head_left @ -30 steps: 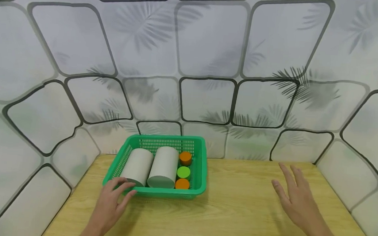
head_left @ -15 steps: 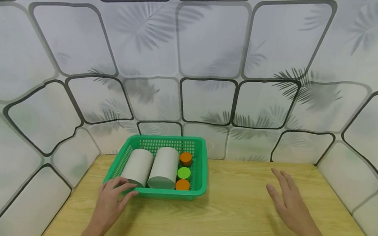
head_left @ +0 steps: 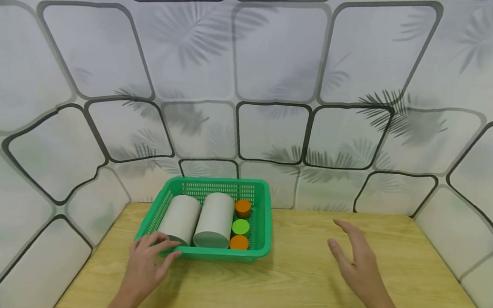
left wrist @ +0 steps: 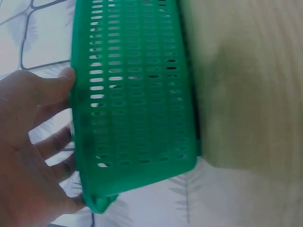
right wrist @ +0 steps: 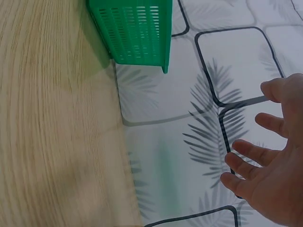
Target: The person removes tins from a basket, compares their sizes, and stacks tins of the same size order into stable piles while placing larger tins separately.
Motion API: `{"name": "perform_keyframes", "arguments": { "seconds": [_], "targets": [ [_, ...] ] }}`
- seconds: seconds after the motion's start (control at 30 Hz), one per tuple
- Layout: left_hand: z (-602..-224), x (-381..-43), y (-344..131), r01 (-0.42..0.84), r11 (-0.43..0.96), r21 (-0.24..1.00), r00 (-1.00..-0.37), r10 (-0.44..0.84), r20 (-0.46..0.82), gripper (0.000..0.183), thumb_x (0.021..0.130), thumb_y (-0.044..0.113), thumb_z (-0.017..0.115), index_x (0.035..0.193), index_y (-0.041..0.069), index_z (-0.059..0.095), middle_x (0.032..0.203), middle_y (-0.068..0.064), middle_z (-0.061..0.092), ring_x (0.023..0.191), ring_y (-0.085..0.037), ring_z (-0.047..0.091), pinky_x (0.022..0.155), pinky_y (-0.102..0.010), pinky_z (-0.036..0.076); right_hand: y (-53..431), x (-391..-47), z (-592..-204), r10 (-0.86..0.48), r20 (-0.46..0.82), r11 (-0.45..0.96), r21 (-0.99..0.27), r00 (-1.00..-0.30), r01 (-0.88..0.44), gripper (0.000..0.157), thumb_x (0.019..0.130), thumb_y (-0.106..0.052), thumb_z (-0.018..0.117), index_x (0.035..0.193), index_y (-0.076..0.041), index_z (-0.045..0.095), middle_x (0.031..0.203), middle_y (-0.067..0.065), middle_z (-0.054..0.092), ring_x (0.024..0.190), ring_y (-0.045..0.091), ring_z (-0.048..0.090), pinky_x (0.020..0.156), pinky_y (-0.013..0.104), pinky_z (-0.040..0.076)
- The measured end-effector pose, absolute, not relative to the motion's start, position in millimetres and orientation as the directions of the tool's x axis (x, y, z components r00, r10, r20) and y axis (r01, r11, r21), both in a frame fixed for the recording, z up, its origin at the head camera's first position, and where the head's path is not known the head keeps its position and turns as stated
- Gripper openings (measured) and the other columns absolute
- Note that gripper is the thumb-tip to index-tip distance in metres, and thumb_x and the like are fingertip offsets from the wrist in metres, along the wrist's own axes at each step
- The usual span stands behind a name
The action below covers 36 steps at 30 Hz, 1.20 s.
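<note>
A green plastic basket (head_left: 266, 222) stands on the wooden table, left of the middle. Two white cylinders lie in it, a left one (head_left: 180, 218) and a right one (head_left: 214, 221). Along their right side, an orange-capped piece (head_left: 243, 207), a green-capped one (head_left: 240, 227) and another orange-capped one (head_left: 239, 242) form a row. My left hand (head_left: 146, 266) pinches the basket's near rim by its left corner; in the left wrist view the thumb (left wrist: 61, 85) lies at the rim, with fingers behind it. My right hand (head_left: 360, 269) is apart from the basket, over the table, fingers spread and holding nothing.
The wooden tabletop (head_left: 297, 291) reaches from the basket to the right. A pale wall covering (head_left: 269, 132) with dark outlined shapes and leaf prints rises at the back and both sides.
My right hand has moved left over the table, nearer the basket, and its thumb and forefinger now stand apart. My left hand stays at the basket's rim.
</note>
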<state>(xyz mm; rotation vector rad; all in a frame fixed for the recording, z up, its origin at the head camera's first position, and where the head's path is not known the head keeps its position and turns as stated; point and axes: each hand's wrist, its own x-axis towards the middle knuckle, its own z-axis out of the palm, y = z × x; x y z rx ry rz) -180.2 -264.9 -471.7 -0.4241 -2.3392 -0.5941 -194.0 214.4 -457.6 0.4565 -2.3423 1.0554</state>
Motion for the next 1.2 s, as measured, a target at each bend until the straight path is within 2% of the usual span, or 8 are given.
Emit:
{"name": "perform_keyframes", "arguments": {
  "seconds": [0.07, 0.1, 0.3, 0.37, 0.53, 0.63, 0.97, 1.2],
  "targets": [
    [-468.7, -179.6, -263.9, 0.439, 0.849, 0.296, -0.726, 0.141, 0.674, 0.023, 0.071, 0.013, 0.094, 0.09, 0.016, 0.081, 0.095, 0.0, 0.065, 0.091, -0.023, 0.061, 0.089, -0.062, 0.039, 209.3, -194.9, -457.0, -0.083, 0.593, 0.629, -0.592, -0.801, -0.504, 0.05, 0.101, -0.012, 0.067, 0.148, -0.008, 0.05, 0.145, 0.011, 0.053, 0.134, 0.035, 0.048, 0.105, 0.012, 0.029],
    [-467.5, -179.0, -263.5, 0.437, 0.85, 0.295, -0.729, 0.142, 0.67, 0.023, 0.071, 0.012, 0.094, 0.09, 0.016, 0.08, 0.095, 0.0, 0.065, 0.09, -0.022, 0.062, 0.089, -0.062, 0.039, 206.5, -195.4, -456.5, -0.084, 0.595, 0.625, -0.593, -0.799, -0.507, 0.05, 0.1, -0.012, 0.067, 0.147, -0.008, 0.051, 0.145, 0.01, 0.053, 0.134, 0.034, 0.048, 0.104, 0.011, 0.028],
    [-467.6, -177.1, -263.4, 0.426, 0.852, 0.304, -0.743, 0.137, 0.655, 0.023, 0.072, 0.011, 0.094, 0.089, 0.016, 0.08, 0.095, 0.0, 0.065, 0.091, -0.024, 0.062, 0.09, -0.064, 0.038, 188.2, -199.5, -454.0, -0.117, 0.616, 0.605, -0.578, -0.779, -0.548, 0.049, 0.098, -0.009, 0.07, 0.144, -0.006, 0.053, 0.142, 0.009, 0.054, 0.13, 0.028, 0.05, 0.105, 0.01, 0.029],
    [-469.2, -177.7, -263.8, 0.425, 0.851, 0.308, -0.743, 0.134, 0.655, 0.022, 0.072, 0.012, 0.093, 0.09, 0.017, 0.08, 0.095, 0.001, 0.065, 0.091, -0.024, 0.061, 0.09, -0.064, 0.038, 182.4, -201.7, -453.5, -0.125, 0.627, 0.605, -0.565, -0.768, -0.56, 0.049, 0.097, -0.008, 0.071, 0.143, -0.006, 0.053, 0.141, 0.008, 0.055, 0.127, 0.027, 0.052, 0.106, 0.015, 0.033],
    [-471.5, -179.3, -263.7, 0.439, 0.844, 0.308, -0.732, 0.137, 0.668, 0.022, 0.072, 0.011, 0.093, 0.09, 0.016, 0.08, 0.095, -0.001, 0.065, 0.091, -0.025, 0.062, 0.09, -0.065, 0.037, 167.4, -207.5, -451.1, -0.153, 0.645, 0.585, -0.552, -0.749, -0.595, 0.05, 0.094, -0.006, 0.074, 0.14, -0.004, 0.055, 0.137, 0.007, 0.057, 0.123, 0.031, 0.055, 0.101, 0.042, 0.045],
    [-472.4, -179.0, -263.2, 0.44, 0.842, 0.311, -0.726, 0.131, 0.675, 0.022, 0.072, 0.012, 0.093, 0.09, 0.016, 0.08, 0.096, -0.001, 0.066, 0.092, -0.027, 0.062, 0.09, -0.065, 0.037, 158.1, -210.9, -449.5, -0.181, 0.64, 0.571, -0.549, -0.747, -0.61, 0.051, 0.094, -0.006, 0.075, 0.14, -0.004, 0.055, 0.137, 0.005, 0.057, 0.123, 0.029, 0.055, 0.098, 0.051, 0.048],
    [-471.9, -179.6, -263.7, 0.443, 0.844, 0.301, -0.716, 0.132, 0.685, 0.022, 0.073, 0.011, 0.092, 0.09, 0.016, 0.078, 0.097, -0.002, 0.065, 0.093, -0.028, 0.062, 0.09, -0.065, 0.037, 124.9, -230.2, -437.1, -0.289, 0.605, 0.544, -0.533, -0.742, -0.647, 0.049, 0.093, -0.011, 0.076, 0.139, -0.012, 0.057, 0.136, 0.006, 0.056, 0.122, 0.028, 0.055, 0.097, 0.053, 0.05],
    [-470.7, -178.4, -261.3, 0.438, 0.86, 0.263, -0.712, 0.153, 0.685, 0.022, 0.074, 0.013, 0.092, 0.09, 0.016, 0.078, 0.097, -0.003, 0.066, 0.094, -0.028, 0.063, 0.088, -0.064, 0.04, 112.8, -239.0, -432.6, -0.354, 0.575, 0.54, -0.518, -0.737, -0.663, 0.046, 0.096, -0.015, 0.074, 0.138, -0.008, 0.057, 0.136, 0.009, 0.055, 0.123, 0.031, 0.056, 0.098, 0.054, 0.051]
  ]
}}
